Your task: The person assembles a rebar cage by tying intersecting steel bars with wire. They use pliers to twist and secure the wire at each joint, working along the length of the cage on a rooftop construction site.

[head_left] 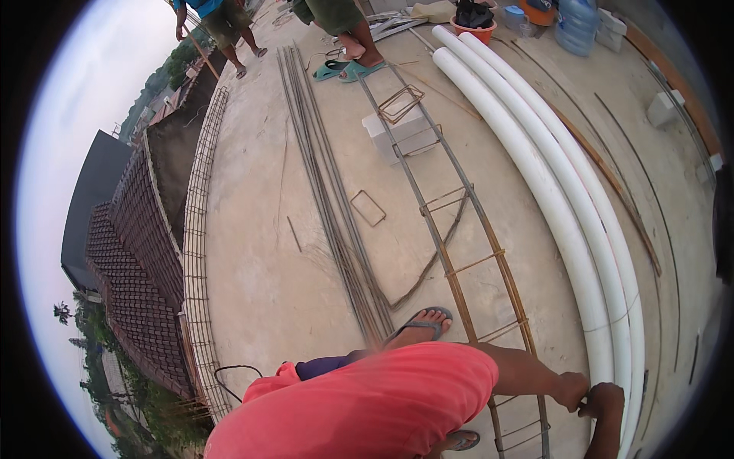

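Note:
My left hand [569,391] reaches out from a red sleeve to the lower right, its fingers closed. My right hand [605,401] meets it there, also closed, beside the near end of the white pipes [527,149]. Whatever is pinched between the fingers is too small and hidden to name. Under my left forearm runs a long rebar frame [501,260], two bars joined by rectangular wire stirrups. Its far part passes over a white block [382,140], with several stirrups [401,103] bunched there.
A bundle of thin steel rods [319,161] lies left of the frame. A wire mesh cage [196,252] lines the roof edge, above tiled roofs [138,245]. Two people stand at the far end, one in green sandals [361,70]. An orange basin [475,32] and blue water jug [575,27] stand far right.

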The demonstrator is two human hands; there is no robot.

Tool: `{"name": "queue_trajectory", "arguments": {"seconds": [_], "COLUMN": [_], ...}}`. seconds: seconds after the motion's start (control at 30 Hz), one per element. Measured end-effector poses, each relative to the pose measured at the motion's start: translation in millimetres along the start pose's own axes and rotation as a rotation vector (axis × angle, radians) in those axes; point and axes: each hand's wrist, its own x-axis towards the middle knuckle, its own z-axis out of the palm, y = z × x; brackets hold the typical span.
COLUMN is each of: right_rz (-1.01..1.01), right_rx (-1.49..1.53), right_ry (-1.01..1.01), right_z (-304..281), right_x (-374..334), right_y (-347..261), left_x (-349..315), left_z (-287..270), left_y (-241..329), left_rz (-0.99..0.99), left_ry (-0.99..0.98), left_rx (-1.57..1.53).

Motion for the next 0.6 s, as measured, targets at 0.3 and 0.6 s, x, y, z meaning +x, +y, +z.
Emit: {"name": "queue_trajectory", "arguments": {"seconds": [0.3, 0.6], "right_rz": [-0.164, 0.139], "right_rx": [-0.058, 0.222], "right_ry": [0.634, -0.329], "right_z": [33.7, -9.8], "right_x": [-9.3, 9.9], "right_y": [19.9, 17.2], "left_x": [6.3, -13.1], "left_z": [-22.8, 4.5], "left_y": [-10.1, 23.1], "left_rz": [0.044, 0.011], "left_ry": [-0.128, 0.139], "left_rx": [-0.232, -0.097]}}
